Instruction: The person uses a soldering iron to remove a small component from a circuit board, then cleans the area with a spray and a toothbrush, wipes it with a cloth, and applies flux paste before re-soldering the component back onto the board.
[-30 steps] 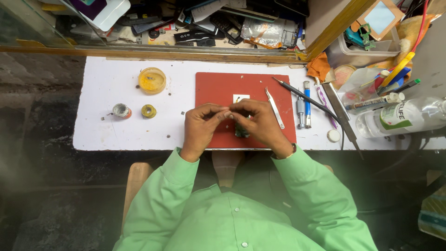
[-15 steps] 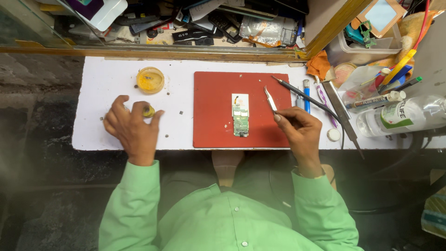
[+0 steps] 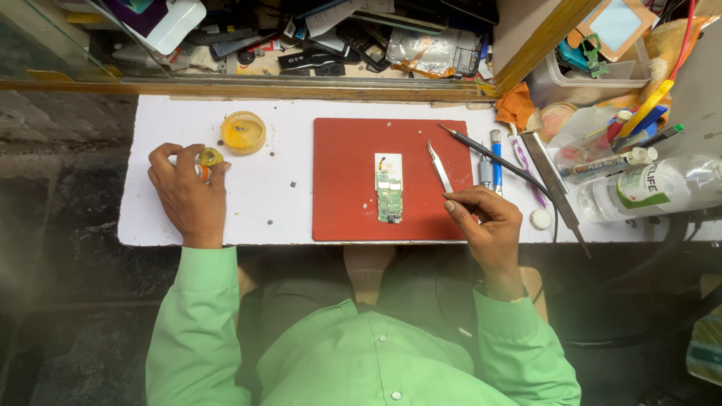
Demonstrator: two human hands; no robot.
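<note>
A small green circuit board (image 3: 389, 188) lies flat in the middle of a red mat (image 3: 346, 203) on the white work surface (image 3: 263, 203). My left hand (image 3: 188, 195) is far to the left, its fingers closed around a small yellow-topped roll (image 3: 209, 158). My right hand (image 3: 485, 225) rests at the mat's right edge, fingers loosely curled and holding nothing. Metal tweezers (image 3: 439, 167) lie on the mat just above that hand.
A round yellow tin (image 3: 243, 132) sits near my left hand. Pens, a soldering iron (image 3: 496, 161), a ruler and a clear plastic bottle (image 3: 654, 189) crowd the right side. A cluttered shelf of phone parts (image 3: 361, 37) runs along the back.
Both hands left the board at the mat's centre. My left hand went far left and took hold of the small roll; my right hand drew back to the mat's right edge.
</note>
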